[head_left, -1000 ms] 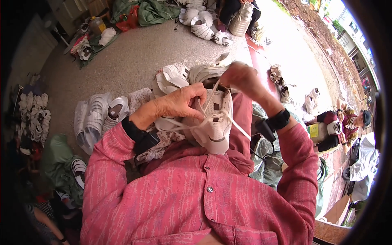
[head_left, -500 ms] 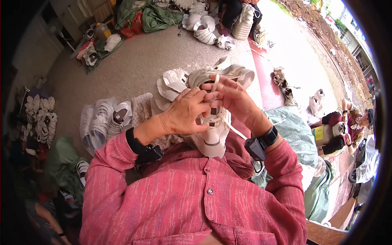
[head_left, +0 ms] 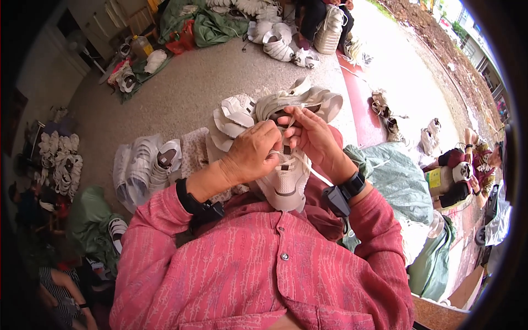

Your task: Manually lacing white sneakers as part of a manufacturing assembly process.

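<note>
A white sneaker [head_left: 286,190] rests in my lap with its toe toward me. White shoelace [head_left: 317,175] runs through its lower eyelets, and one strand trails off to the right. My left hand [head_left: 250,153] is closed over the left side of the lacing, its thumb and fingers pinching a strand. Above the sneaker's tongue, my right hand [head_left: 316,136] pinches the lace between thumb and forefinger, with its other fingers curled. Just beyond both hands lies a pile of white shoe uppers [head_left: 280,102], partly hidden by my fingers.
Several white shoes in clear plastic [head_left: 132,168] lie to my left, beside a patterned cloth [head_left: 193,144]. On the right is a pale green sack [head_left: 393,179]. Co-workers sit at the far end and far right with shoes. More shoes [head_left: 58,162] are heaped at far left.
My left hand's spread thumb and fingers have closed together at the lacing. My right fingers have drawn into a pinch, and the lace loop over them has come down.
</note>
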`<state>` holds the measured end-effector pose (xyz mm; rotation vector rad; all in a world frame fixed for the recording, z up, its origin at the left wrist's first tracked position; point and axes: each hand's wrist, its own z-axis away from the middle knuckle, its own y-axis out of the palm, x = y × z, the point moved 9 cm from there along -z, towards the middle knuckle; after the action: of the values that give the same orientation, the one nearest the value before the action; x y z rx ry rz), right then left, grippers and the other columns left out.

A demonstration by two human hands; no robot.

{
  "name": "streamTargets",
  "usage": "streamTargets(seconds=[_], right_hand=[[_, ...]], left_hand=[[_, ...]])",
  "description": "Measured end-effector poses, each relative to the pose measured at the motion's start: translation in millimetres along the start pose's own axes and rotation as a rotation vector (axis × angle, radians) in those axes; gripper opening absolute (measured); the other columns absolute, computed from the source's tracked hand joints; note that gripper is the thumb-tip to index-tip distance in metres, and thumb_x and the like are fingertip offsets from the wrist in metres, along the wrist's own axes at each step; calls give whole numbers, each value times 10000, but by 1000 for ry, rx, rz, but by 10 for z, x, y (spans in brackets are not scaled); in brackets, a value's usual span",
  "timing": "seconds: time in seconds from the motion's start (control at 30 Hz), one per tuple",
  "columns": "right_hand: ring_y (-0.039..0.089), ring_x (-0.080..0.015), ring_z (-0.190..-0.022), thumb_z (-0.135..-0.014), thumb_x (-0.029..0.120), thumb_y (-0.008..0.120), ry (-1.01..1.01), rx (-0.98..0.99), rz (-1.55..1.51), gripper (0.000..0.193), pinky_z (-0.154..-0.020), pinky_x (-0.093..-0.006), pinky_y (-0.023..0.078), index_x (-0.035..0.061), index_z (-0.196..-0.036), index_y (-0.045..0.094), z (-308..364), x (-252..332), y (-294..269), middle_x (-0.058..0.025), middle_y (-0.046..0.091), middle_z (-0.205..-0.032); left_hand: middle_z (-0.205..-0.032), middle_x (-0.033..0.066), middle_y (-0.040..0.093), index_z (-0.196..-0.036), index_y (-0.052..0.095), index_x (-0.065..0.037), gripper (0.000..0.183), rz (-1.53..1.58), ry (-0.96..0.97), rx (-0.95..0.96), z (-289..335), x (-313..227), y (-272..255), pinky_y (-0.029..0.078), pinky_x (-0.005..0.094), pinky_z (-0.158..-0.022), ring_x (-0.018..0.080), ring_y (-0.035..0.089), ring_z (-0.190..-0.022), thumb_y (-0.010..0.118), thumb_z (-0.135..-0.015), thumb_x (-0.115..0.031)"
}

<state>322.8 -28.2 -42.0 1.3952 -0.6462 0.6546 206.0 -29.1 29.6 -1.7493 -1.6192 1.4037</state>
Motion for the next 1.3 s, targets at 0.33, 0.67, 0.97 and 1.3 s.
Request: streamTargets(seconds=[0.33, 0.67, 0.97, 1.3], right_hand=[[577, -97, -636, -1004, 193, 472, -161, -21, -62, 247, -579, -263, 530, 20, -1167, 539, -5, 306, -475, -23, 615, -818], [659, -160, -836, -902, 12, 599, -554, -473, -215, 403, -747, -239, 559, -24, -1289, 496, 983, 2741, -3225, -116, 676, -1015], [586, -204, -1149, -945, -5, 504, -604, -504, -149, 380, -954, -298, 518, -73, -1315, 450, 1387, 3822, -3751, -179, 571, -1274], [614, -113, -759, -854, 23, 652, -397, -188, 1111, 322, -626, -224, 511, 46, -1171, 596, 632, 1476, -802, -55, 600, -1093]], left_hand=[[-889, 73, 492, -755, 552, -37, 212, 201, 58, 200, 37, 142, 4, 419, 339, -781, 243, 519, -877, 727, -716, -150], [-891, 22, 510, -715, 617, -80, 223, 404, -11, 434, 97, 279, 75, 402, 303, -792, 199, 487, -914, 789, -626, -189], [-920, 32, 531, -830, 620, -117, 188, 379, 66, 239, 59, 268, 157, 386, 344, -880, 215, 505, -949, 717, -680, -175], [-979, 19, 490, -882, 574, -98, 170, 567, 29, 158, 118, 388, 262, 349, 301, -926, 173, 450, -1012, 630, -726, -62]])
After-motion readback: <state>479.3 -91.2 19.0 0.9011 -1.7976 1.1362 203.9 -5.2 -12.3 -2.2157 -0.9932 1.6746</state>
